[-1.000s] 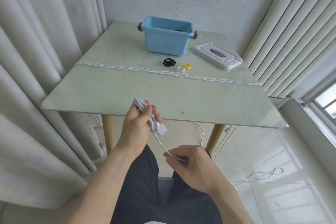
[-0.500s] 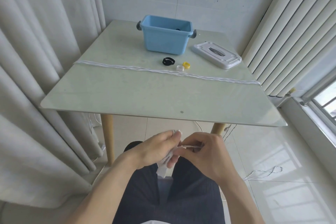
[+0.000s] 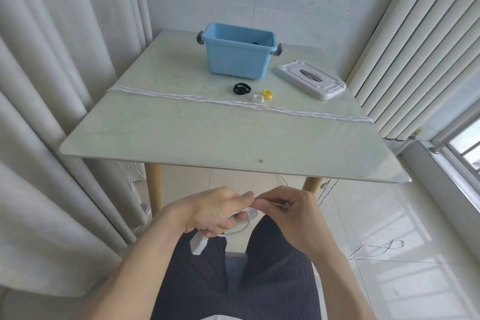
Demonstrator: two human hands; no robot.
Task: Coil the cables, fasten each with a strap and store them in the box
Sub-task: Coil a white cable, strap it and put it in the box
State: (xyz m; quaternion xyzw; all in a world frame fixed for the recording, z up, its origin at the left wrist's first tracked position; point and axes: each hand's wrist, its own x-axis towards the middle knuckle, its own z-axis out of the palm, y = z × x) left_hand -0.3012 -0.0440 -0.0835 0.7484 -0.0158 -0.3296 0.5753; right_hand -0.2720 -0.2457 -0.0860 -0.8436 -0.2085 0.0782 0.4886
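Low in the view, below the near edge of the table and above the lap, the left hand comes in from the lower left with its back turned up and its fingers curled round a small coil of white cable; a white rectangular plug hangs from under that palm, pointing down and to the left. The loops of the coil poke out to the right of the fist, and most of the bundle is hidden inside the hand. Just beside it, the right hand comes in from the lower right, knuckles up, thumb and forefinger pinching a strand of the same cable near the left thumb; what lies under its palm cannot be made out. Farther back, a long bundle of white cables lies straight across the table, its long axis running from the left edge to the right edge and sloping slightly nearer on the right. Behind it sit a black strap, a white strap and a yellow strap, then the open blue box, with its white lid to the right.
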